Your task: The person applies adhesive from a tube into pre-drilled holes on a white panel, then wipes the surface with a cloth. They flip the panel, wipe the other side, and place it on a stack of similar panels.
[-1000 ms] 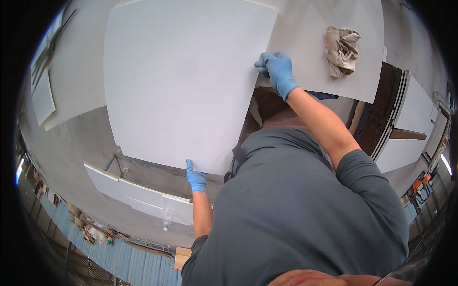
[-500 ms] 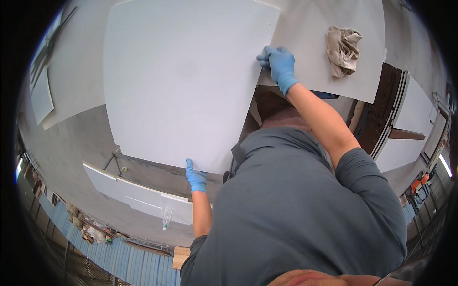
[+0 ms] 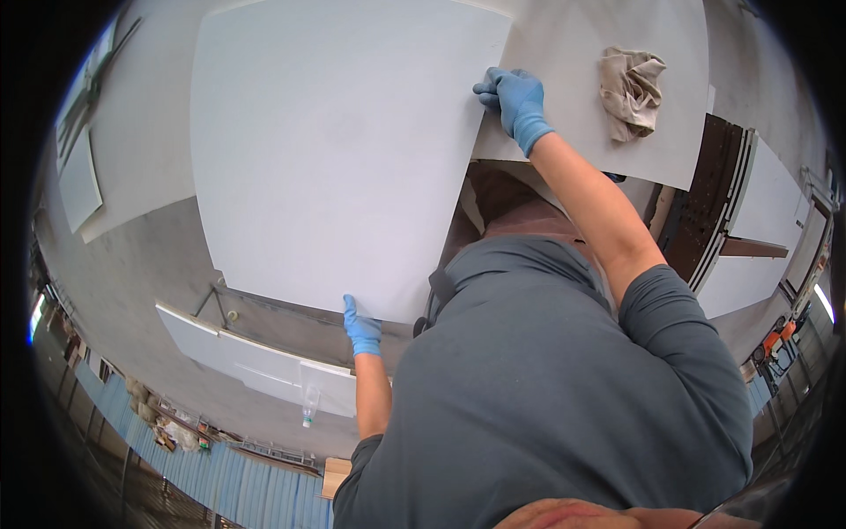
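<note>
A large white panel (image 3: 326, 159) lies flat in front of me. Its near edge is gripped by my left hand (image 3: 363, 331), gloved in blue, with the thumb up over the edge and the other fingers partly hidden beneath. My right hand (image 3: 515, 99), in a matching blue glove, is closed at the panel's right edge, fingertips bent together against it. Whatever those fingers may hold is too small or hidden to name. To the right of that hand, a crumpled beige cloth (image 3: 631, 93) rests on another pale board (image 3: 564, 53).
Brown and white boards (image 3: 718, 203) are stacked at the right. More white panels (image 3: 256, 357) lie at the lower left, with a clear plastic bottle (image 3: 308, 410) on them. A metal frame (image 3: 216, 295) with a small wheel shows under the panel's near left corner.
My right hand has slid a little farther away along the panel's right edge. My left hand keeps its place at the near edge.
</note>
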